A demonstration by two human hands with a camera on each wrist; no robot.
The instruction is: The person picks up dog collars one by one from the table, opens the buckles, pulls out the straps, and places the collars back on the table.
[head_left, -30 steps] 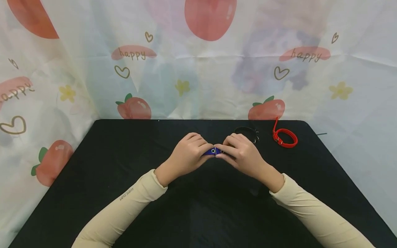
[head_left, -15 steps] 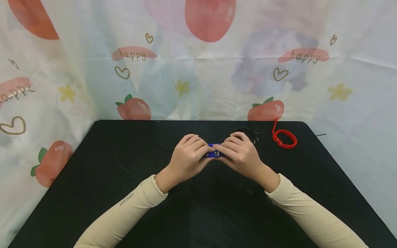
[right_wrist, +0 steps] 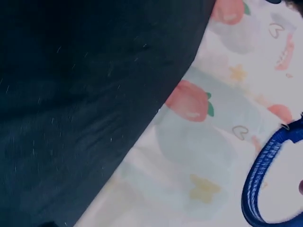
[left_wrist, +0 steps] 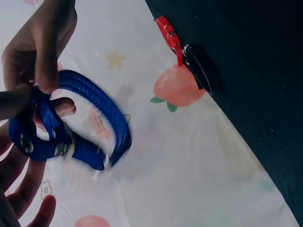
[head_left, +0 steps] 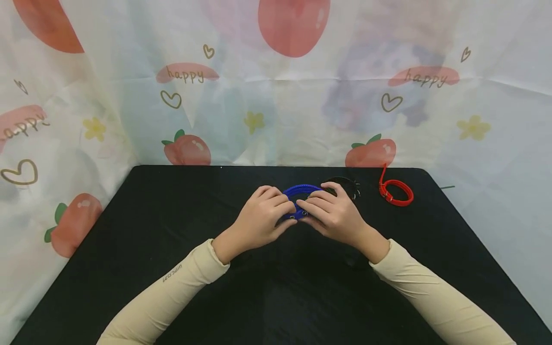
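A coiled blue collar with metal eyelets is held up between both hands above the black table. My left hand pinches its near left side between thumb and fingers, and my right hand grips it on the right. In the left wrist view the collar's loop hangs out from the fingers, with a strap passing across it and a metal fitting at its lower part. Only part of the blue loop enters the right wrist view. Fingers hide portions of the strap.
Behind my right hand lies a black collar with metal fittings, partly covered. A coiled red collar lies to its right near the table's far edge, its end pointing backward. A printed curtain rises behind the black table.
The blue collar has turned in the hands: earlier only a short eyelet strip showed, and now its round loop rises behind the fingers. Both hands stay close together in nearly the same place.
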